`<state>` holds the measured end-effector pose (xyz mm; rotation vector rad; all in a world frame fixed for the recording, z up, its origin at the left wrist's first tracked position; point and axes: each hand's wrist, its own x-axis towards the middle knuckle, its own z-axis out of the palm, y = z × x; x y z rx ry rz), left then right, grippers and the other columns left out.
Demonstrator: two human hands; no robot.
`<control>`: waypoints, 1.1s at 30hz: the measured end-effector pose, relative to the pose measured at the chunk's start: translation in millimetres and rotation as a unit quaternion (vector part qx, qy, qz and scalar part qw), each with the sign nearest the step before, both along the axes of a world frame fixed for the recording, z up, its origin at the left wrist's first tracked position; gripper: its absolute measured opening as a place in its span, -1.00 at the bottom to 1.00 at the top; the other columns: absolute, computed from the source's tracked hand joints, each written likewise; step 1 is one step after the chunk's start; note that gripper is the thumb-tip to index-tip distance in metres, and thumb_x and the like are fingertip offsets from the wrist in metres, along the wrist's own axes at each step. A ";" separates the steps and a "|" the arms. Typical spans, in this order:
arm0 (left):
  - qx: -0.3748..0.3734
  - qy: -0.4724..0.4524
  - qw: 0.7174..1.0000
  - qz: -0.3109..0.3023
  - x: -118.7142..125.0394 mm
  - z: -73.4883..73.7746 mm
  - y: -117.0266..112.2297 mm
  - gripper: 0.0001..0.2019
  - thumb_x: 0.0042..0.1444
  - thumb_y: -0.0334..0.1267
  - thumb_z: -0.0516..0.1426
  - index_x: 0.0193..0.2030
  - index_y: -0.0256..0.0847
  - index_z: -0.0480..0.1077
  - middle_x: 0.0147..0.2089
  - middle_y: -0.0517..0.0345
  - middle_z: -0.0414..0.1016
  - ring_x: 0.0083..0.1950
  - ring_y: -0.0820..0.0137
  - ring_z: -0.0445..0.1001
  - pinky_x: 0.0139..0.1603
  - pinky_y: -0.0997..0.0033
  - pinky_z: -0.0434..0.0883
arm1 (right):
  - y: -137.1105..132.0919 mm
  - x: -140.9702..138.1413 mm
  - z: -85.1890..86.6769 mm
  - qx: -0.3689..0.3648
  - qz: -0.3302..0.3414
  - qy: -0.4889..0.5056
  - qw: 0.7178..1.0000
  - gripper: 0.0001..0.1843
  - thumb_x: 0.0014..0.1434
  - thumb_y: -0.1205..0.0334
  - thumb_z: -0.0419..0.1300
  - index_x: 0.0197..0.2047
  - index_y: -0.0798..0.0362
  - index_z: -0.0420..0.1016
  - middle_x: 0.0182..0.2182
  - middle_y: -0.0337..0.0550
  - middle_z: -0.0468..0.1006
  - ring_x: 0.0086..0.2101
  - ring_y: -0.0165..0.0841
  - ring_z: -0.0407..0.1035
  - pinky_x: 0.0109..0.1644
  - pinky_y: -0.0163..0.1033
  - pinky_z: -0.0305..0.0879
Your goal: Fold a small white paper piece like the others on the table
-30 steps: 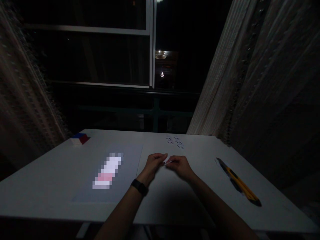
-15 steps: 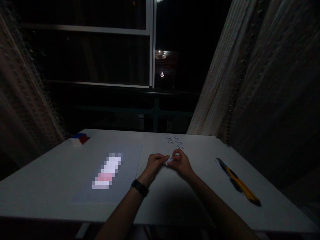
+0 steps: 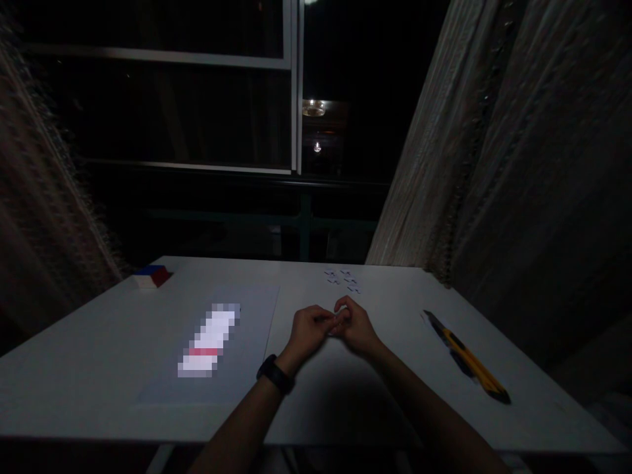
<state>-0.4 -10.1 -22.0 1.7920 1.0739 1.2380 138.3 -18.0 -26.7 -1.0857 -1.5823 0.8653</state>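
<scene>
My left hand (image 3: 307,331) and my right hand (image 3: 355,326) meet fingertip to fingertip just above the middle of the white table (image 3: 99,368). Both pinch a tiny pale scrap of paper (image 3: 333,328) between them, mostly hidden by the fingers. A dark watch sits on my left wrist (image 3: 274,374). A little beyond my hands, several small paper pieces (image 3: 342,280) lie scattered near the table's far edge.
A yellow and black utility knife (image 3: 467,359) lies at the right. A grey sheet (image 3: 217,342) with a blurred patch lies to the left. A red, white and blue block (image 3: 151,275) sits at the far left corner. Curtains hang on both sides of a dark window.
My hands have closed together and drawn slightly nearer to me; the paper scrap, seen between the fingertips before, is now almost covered. The view has shifted a little left.
</scene>
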 end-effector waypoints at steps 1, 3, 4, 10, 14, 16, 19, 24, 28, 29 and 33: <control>0.007 0.008 1.000 -0.002 -0.2 -0.7 0.1 -0.78 -0.15 -0.12 0.20 -0.47 -0.26 0.51 -0.47 0.08 0.48 -0.42 0.40 0.41 -0.40 0.46 0.30 | -0.5 0.3 0.4 0.001 0.003 -0.007 1.000 -0.61 -0.28 0.40 0.26 -0.35 0.01 0.20 -0.67 -0.45 0.36 -0.62 -0.48 0.24 -0.52 -0.39 0.16; 0.012 0.011 1.000 -0.006 -0.4 -2.2 1.2 -0.78 -0.15 -0.13 0.20 -0.46 -0.25 0.51 -0.45 0.07 0.49 -0.40 0.39 0.42 -0.39 0.45 0.31 | -1.1 0.8 0.9 0.004 0.009 -0.019 1.000 -0.63 -0.26 0.38 0.26 -0.36 0.01 0.20 -0.67 -0.44 0.36 -0.63 -0.49 0.23 -0.53 -0.39 0.15; 0.002 0.002 1.000 -0.009 -0.3 -3.0 2.1 -0.78 -0.16 -0.13 0.20 -0.46 -0.26 0.51 -0.45 0.06 0.50 -0.40 0.38 0.42 -0.39 0.45 0.31 | -1.1 0.9 0.9 0.008 0.008 -0.025 1.000 -0.63 -0.25 0.38 0.26 -0.35 0.01 0.21 -0.66 -0.43 0.36 -0.63 -0.49 0.22 -0.53 -0.39 0.15; -0.091 -0.099 0.991 0.008 0.6 -5.4 8.2 -0.76 -0.24 -0.17 0.25 -0.45 -0.32 0.49 -0.50 0.04 0.50 -0.48 0.37 0.44 -0.48 0.46 0.33 | 1.0 -0.9 -2.1 0.010 0.037 0.013 0.999 -0.51 -0.23 0.30 0.29 -0.20 0.01 0.20 -0.58 -0.38 0.42 -0.61 -0.50 0.21 -0.53 -0.39 0.13; -0.085 -0.117 0.989 0.040 -0.1 -6.2 10.1 -0.80 -0.25 -0.21 0.25 -0.47 -0.31 0.49 -0.49 0.05 0.51 -0.46 0.39 0.44 -0.45 0.47 0.33 | 2.4 -3.8 -6.6 -0.055 0.121 0.087 0.987 -0.34 -0.28 0.25 0.34 -0.09 -0.01 0.15 -0.51 -0.34 0.46 -0.67 -0.55 0.15 -0.59 -0.42 0.07; -0.088 -0.122 0.988 0.039 0.1 -6.5 9.7 -0.81 -0.25 -0.23 0.25 -0.48 -0.32 0.49 -0.49 0.05 0.50 -0.46 0.39 0.44 -0.45 0.47 0.33 | 2.6 -7.0 -9.1 -0.068 0.117 0.113 0.984 -0.35 -0.29 0.24 0.35 -0.10 -0.01 0.18 -0.51 -0.33 0.48 -0.66 -0.53 0.19 -0.58 -0.41 0.10; -0.086 -0.122 0.988 0.027 1.5 -5.5 7.2 -0.81 -0.25 -0.23 0.24 -0.48 -0.33 0.48 -0.49 0.05 0.50 -0.46 0.39 0.44 -0.44 0.47 0.34 | 3.1 -11.2 -11.9 -0.066 0.090 0.142 0.984 -0.42 -0.31 0.24 0.35 -0.17 0.01 0.22 -0.50 -0.28 0.50 -0.57 -0.44 0.32 -0.52 -0.36 0.19; -0.060 -0.061 0.996 -0.005 3.7 -2.7 1.8 -0.75 -0.24 -0.18 0.24 -0.42 -0.32 0.50 -0.47 0.03 0.51 -0.43 0.38 0.44 -0.42 0.47 0.33 | 5.3 -11.0 -14.0 -0.087 0.086 0.168 0.978 -0.42 -0.39 0.36 0.34 -0.24 0.03 0.22 -0.56 -0.33 0.48 -0.56 -0.41 0.36 -0.53 -0.37 0.20; -0.059 -0.022 0.998 -0.023 3.6 -3.9 0.7 -0.70 -0.22 -0.13 0.23 -0.35 -0.29 0.51 -0.39 0.00 0.53 -0.35 0.33 0.46 -0.34 0.45 0.35 | 4.3 -8.8 -14.4 -0.081 0.090 0.153 0.981 -0.42 -0.40 0.40 0.32 -0.25 0.03 0.20 -0.56 -0.34 0.46 -0.56 -0.42 0.35 -0.54 -0.39 0.19; -0.067 -0.023 0.997 -0.028 3.4 -4.5 0.9 -0.70 -0.22 -0.13 0.23 -0.35 -0.30 0.51 -0.38 -0.01 0.54 -0.34 0.32 0.46 -0.33 0.43 0.35 | 3.7 -8.5 -14.2 -0.080 0.092 0.145 0.982 -0.43 -0.39 0.39 0.32 -0.25 0.03 0.20 -0.56 -0.34 0.46 -0.57 -0.42 0.35 -0.55 -0.39 0.19; -0.091 -0.041 0.994 -0.039 1.9 -6.1 3.5 -0.70 -0.23 -0.15 0.24 -0.36 -0.32 0.51 -0.38 -0.04 0.53 -0.35 0.30 0.46 -0.38 0.43 0.35 | 3.4 -7.5 -13.9 -0.066 0.084 0.112 0.988 -0.41 -0.37 0.34 0.34 -0.24 0.02 0.18 -0.57 -0.34 0.46 -0.55 -0.41 0.35 -0.52 -0.36 0.21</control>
